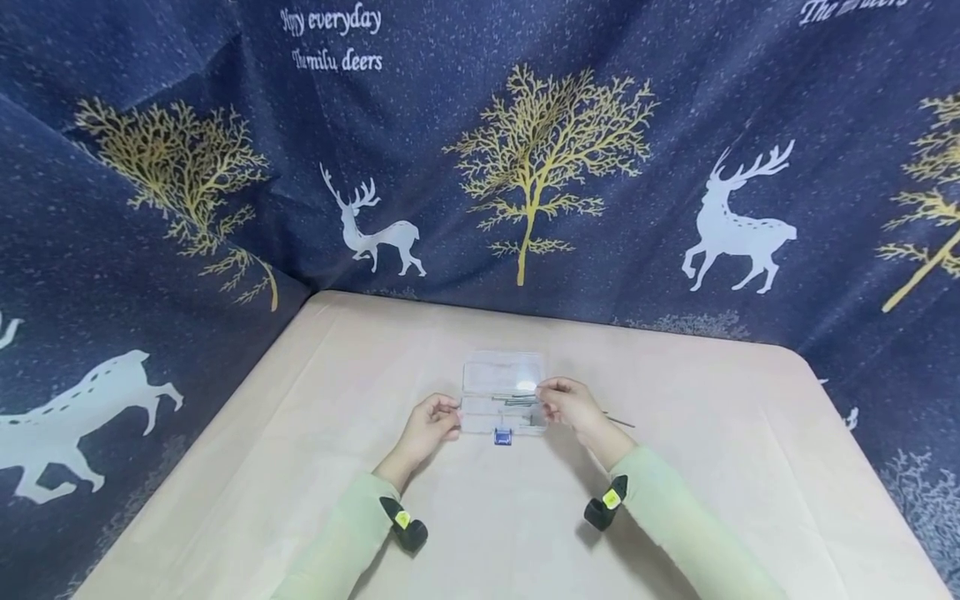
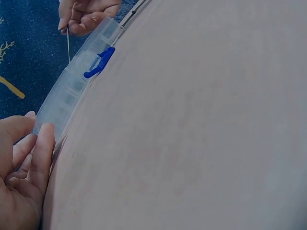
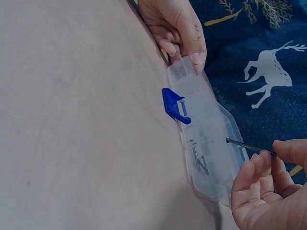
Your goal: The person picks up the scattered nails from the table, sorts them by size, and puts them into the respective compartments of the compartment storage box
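Observation:
A clear plastic compartment box [image 1: 480, 423] with a blue latch [image 1: 503, 437] lies on the table, its transparent lid [image 1: 502, 372] swung back. At the box's left end my left hand [image 1: 429, 431] holds the edge between thumb and fingers, seen also in the left wrist view [image 2: 29, 167]. My right hand [image 1: 573, 408] pinches a long thin nail [image 3: 249, 145] above the box's right part; its small head points toward the box. Several slender dark pieces [image 3: 199, 160] lie inside a right-hand compartment.
Another thin dark rod [image 1: 619, 422] lies on the table just right of my right hand. The pale tablecloth [image 1: 495, 533] spreads around the box. A dark blue curtain [image 1: 600, 292] with deer and trees hangs behind and at the left.

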Available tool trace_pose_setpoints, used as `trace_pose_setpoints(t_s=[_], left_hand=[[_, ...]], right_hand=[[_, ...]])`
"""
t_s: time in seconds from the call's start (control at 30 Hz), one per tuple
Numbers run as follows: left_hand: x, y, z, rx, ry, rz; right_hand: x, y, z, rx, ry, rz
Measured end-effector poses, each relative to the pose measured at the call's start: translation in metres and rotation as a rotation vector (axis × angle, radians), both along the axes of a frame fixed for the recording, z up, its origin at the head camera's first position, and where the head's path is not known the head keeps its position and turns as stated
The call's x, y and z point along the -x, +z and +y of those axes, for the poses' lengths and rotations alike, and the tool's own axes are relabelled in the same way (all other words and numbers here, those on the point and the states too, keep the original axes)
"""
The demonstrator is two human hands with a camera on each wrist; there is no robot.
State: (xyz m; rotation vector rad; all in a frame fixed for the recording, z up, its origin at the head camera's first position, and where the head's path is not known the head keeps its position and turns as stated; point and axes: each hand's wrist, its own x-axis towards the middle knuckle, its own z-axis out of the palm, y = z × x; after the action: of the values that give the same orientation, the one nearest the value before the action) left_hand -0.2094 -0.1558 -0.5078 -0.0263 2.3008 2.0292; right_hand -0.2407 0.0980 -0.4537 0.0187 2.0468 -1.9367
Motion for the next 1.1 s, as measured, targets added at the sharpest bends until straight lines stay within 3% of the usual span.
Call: trace_pose_setpoints(t_s=[0.3, 0.47, 0.93, 1.1], left_hand=[[0.002, 0.001, 0.001, -0.006, 0.005, -0.005], [0.002, 0.0, 0.001, 0.002, 0.003, -0.008], [0.002, 0.0, 0.001, -0.013, 0.001, -0.014], [0.001, 0.0, 0.0, -0.021, -0.007, -0.01]], right_hand=[[0.002, -0.006, 0.004, 0.02, 0.042, 0.058], [0.0, -0.002, 0.005, -0.075, 0.016, 0.041], [-0.012, 0.0, 0.025, -0.223, 0.116, 0.279], [-0.015, -0.001, 0.032, -0.397, 0.078, 0.352]])
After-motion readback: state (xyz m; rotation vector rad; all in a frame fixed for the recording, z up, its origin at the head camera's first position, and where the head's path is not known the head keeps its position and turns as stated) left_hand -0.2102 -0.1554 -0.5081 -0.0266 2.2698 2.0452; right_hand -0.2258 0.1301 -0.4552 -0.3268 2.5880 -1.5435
